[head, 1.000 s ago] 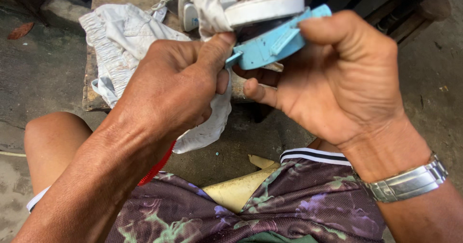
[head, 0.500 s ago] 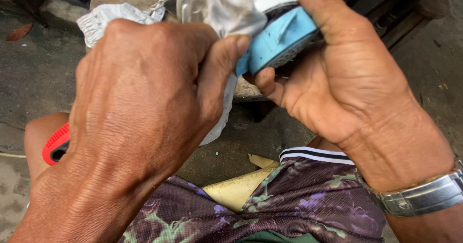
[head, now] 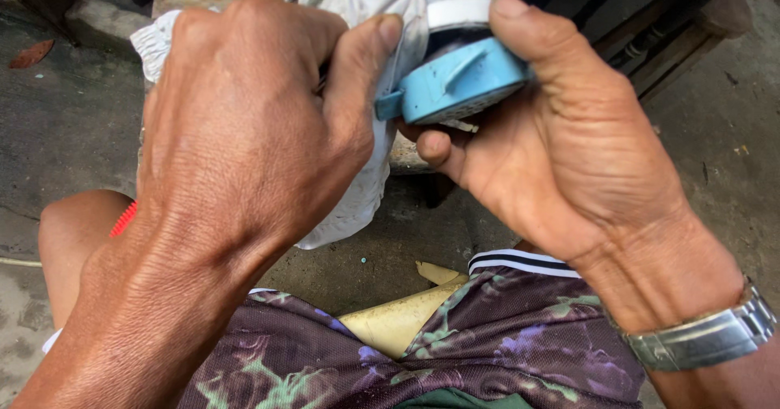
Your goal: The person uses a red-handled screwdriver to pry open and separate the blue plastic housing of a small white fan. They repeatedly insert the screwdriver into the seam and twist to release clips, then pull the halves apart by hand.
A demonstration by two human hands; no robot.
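Both your hands work a light-blue plastic part with a white cloth.

Your right hand (head: 569, 141) has its grip closed around the light-blue plastic part (head: 459, 84), raised above your lap; your left hand (head: 252, 125) pinches the white cloth (head: 366, 19) against its edge.

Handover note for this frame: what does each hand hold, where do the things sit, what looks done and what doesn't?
Left hand: closed on the white cloth, thumb pressed by the blue part's tab.
Right hand: gripping the light-blue plastic part with its white ring, held above the lap.
Done: part is in hand with the cloth against it.
Left: cannot tell how much is wiped; the part's far side is hidden.
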